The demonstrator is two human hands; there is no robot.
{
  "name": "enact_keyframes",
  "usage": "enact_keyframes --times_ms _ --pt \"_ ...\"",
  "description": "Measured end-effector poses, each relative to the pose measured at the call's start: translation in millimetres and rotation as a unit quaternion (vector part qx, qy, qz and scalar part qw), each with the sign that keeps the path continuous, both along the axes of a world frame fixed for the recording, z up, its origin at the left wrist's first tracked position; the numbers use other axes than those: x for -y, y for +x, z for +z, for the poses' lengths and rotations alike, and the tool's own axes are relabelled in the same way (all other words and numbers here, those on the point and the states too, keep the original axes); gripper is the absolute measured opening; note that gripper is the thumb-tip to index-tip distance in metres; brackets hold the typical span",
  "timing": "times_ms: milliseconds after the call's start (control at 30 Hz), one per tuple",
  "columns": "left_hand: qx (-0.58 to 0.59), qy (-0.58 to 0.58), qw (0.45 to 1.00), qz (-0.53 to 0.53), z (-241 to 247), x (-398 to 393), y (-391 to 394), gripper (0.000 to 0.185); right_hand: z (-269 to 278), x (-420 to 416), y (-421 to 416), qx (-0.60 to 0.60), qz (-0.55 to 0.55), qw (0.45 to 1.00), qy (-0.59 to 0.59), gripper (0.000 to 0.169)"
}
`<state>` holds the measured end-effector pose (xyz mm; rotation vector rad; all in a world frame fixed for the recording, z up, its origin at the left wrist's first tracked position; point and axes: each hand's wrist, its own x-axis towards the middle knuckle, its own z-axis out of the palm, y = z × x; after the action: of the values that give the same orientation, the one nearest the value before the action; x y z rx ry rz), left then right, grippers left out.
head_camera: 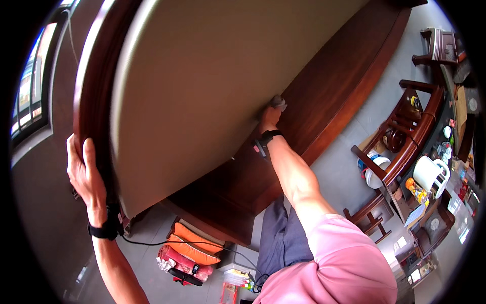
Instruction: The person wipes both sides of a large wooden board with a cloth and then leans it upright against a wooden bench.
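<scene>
My left hand (86,173) grips the edge of a dark, glossy wooden frame (93,114) at the left. Beside that frame a large beige padded panel (197,95) stands tilted across the upper middle. My right hand (272,114) is closed on a crumpled greyish cloth (279,102), low down where the panel meets a reddish-brown wooden platform (326,98). The cloth touches the wood; part of it is hidden by the fingers. Both wrists wear black bands, and a black cable runs from the left one.
Orange cushions (195,243) and rolled red textiles (182,262) lie near the platform's lower corner, with plastic boxes (233,279) beside them. Wooden chairs (408,133), a white bucket (377,171) and a table with a white pitcher (426,174) stand at right. A barred window (32,87) is at left.
</scene>
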<state>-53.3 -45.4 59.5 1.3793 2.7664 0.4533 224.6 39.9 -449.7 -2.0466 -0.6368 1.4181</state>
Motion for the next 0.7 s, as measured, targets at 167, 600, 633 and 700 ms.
enact_keyframes --times_ms 167,600,633,700 --pt "-0.018 -0.018 0.999 0.029 -4.0 7.0 -1.0 0.049 193.3 -5.9 -62.5 -0.104 0.006 0.942 0.321 0.045" --pt "0.226 0.344 0.909 -0.066 11.9 35.2 -24.3 0.072 457.7 -92.0 -107.9 0.304 0.386 0.508 0.708 0.024" --pt "0.250 0.373 0.892 -0.053 16.8 51.4 -19.1 0.073 460.7 -80.8 -112.7 0.293 0.409 0.517 0.693 0.025" --pt "0.257 0.436 0.859 -0.072 14.9 84.8 15.0 0.056 458.5 -54.4 -113.0 0.317 0.439 0.503 0.673 0.027"
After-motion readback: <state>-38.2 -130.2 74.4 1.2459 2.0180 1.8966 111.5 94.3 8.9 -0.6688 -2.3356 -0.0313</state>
